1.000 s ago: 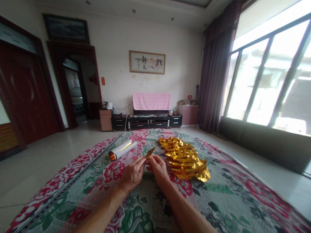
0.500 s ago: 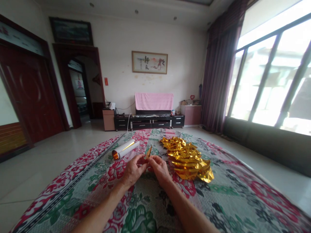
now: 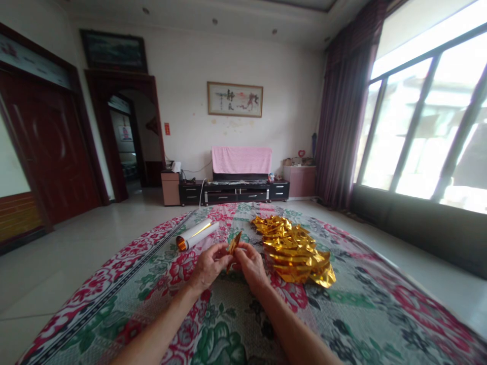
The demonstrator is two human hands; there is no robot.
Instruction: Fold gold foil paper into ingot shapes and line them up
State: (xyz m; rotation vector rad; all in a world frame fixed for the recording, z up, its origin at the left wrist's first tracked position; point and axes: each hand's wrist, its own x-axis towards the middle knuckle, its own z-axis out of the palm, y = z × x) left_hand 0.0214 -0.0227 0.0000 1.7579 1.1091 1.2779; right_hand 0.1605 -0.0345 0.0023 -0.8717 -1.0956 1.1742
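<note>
Head view: the left hand (image 3: 208,264) grips a foil piece (image 3: 235,244) between thumb and fingers; the right hand (image 3: 249,263) is closed on the right edge of the same piece. Fingers of both hands cover part of the foil, so the exact contact areas cannot be told. The piece is held up, above the near-middle part of the cloth (image 3: 220,339), with one pointed end directed far and slightly right. Compared with half a second ago, the piece has changed: it then showed as a narrow upright sliver above the fingertips; it now shows a broader face, and a lower tip is visible below the fingers. One second ago it leaned more to the right. The hands have kept close together throughout. This indicates, as a judgement, that the piece is being opened or turned by finger action, and that work on it is in progress rather than complete. The pile (image 3: 294,251) of gold foil pieces lies to the right of the right hand, apart from it, and shows no change on the cloth. The roll (image 3: 196,236), white outside and gold within, lies far-left of the left hand, also unchanged and touched by neither hand.
</note>
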